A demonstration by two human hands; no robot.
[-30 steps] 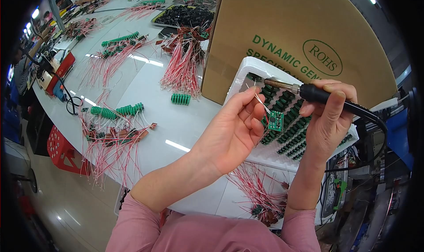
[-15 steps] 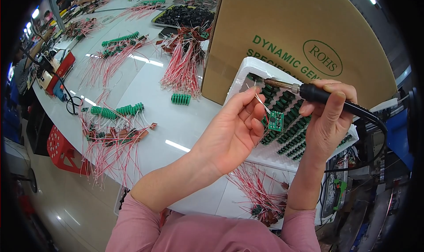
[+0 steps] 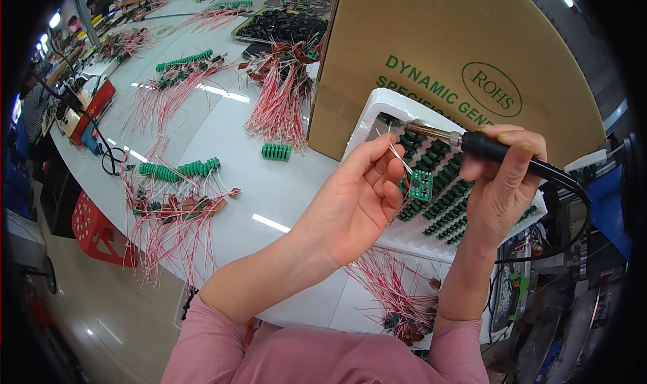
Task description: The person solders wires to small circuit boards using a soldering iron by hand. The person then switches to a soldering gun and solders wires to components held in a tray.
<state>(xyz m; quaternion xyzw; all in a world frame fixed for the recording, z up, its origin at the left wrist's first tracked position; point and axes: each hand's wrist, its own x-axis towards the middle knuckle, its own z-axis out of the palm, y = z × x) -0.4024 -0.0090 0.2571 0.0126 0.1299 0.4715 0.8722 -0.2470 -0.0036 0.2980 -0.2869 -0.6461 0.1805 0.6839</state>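
Note:
My left hand [image 3: 360,199] is closed, its thumb and fingers pinching thin wires [image 3: 399,156]. From these wires hangs a small green circuit board [image 3: 420,185], just right of the fingertips. In my right hand [image 3: 502,182] is a soldering iron [image 3: 486,147], gripped by its black handle. The metal barrel points left, and its tip is near the upper ends of the wires; whether they touch I cannot tell. Under both hands a white foam tray [image 3: 385,100] holds rows of dark green parts [image 3: 441,175].
A large cardboard box [image 3: 418,34] stands behind the tray. Bundles of red and white wires [image 3: 278,114] lie on the white table [image 3: 229,141], with rows of green boards [image 3: 178,170] to the left. The iron's cable [image 3: 585,202] loops down at right. Other people sit at the far end.
The soldering iron has shifted slightly to the right with my right hand. My left hand, the wires and the circuit board have barely moved.

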